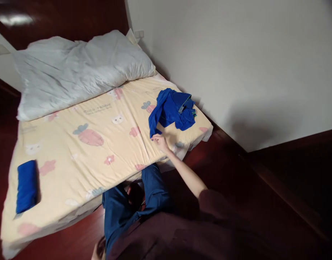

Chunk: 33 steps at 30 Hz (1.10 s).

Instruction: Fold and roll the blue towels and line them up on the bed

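Note:
My right hand (160,142) is closed on the near edge of a crumpled blue garment (173,110), with the fingertips pinching the cloth. The garment lies bunched on the right side of the bed, and a thin green-and-yellow stripe shows along part of its trim. Only a sliver of my left hand (95,252) shows at the bottom edge, beside my blue trousers; its fingers are hidden. A neatly folded blue cloth bundle (26,186) rests at the bed's left front corner, well apart from both hands.
The bed (101,162) has a cream sheet printed with carrots, rabbits and flowers. A large white pillow or folded quilt (84,72) lies against the dark wooden headboard (74,18). A pale wall (236,65) stands on the right, above dark reddish flooring (198,159).

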Each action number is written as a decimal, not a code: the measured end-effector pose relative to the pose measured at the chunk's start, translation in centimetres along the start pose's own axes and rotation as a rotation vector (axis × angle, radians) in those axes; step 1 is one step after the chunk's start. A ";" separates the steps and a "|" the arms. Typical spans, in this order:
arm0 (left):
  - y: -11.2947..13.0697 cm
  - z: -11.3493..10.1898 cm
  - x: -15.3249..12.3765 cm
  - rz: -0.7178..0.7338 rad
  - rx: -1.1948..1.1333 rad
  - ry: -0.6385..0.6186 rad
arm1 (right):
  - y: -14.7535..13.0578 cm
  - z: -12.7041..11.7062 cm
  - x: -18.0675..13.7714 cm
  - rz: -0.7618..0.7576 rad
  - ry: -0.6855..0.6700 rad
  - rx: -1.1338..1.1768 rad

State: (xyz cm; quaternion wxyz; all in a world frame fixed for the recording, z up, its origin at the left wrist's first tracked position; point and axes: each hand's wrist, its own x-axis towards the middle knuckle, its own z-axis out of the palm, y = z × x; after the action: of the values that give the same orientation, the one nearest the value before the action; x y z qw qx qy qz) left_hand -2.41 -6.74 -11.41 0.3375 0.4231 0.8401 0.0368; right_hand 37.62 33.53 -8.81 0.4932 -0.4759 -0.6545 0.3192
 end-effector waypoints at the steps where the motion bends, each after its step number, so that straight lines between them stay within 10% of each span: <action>1: 0.0 -0.2 0.0 -0.039 -0.141 0.104 | -1.6 2.5 -2.4 -0.007 -0.039 0.019; 7: 8.4 -2.5 0.9 0.302 -0.663 0.234 | -11.9 15.4 -19.3 0.000 -0.313 0.276; 12: 12.3 -3.2 0.3 0.410 -0.771 0.106 | -16.4 18.5 -26.6 0.078 -0.392 0.333; 18: 10.4 -1.8 -0.2 0.343 -0.853 0.200 | -15.7 17.5 -27.9 -0.068 -0.476 0.277; 25: 8.0 -2.4 -1.9 0.340 -0.870 0.478 | -15.8 15.1 -25.9 -0.024 -0.167 0.074; 33: 5.0 -5.8 -5.9 0.508 -0.741 0.471 | -17.3 16.7 -22.0 -0.257 -0.531 -0.043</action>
State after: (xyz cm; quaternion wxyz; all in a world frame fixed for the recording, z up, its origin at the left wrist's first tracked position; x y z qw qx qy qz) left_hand 0.03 -6.64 -2.07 0.2467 0.4463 0.6944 0.5076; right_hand 17.75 7.79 -6.19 0.3309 -0.2994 -0.8222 0.3533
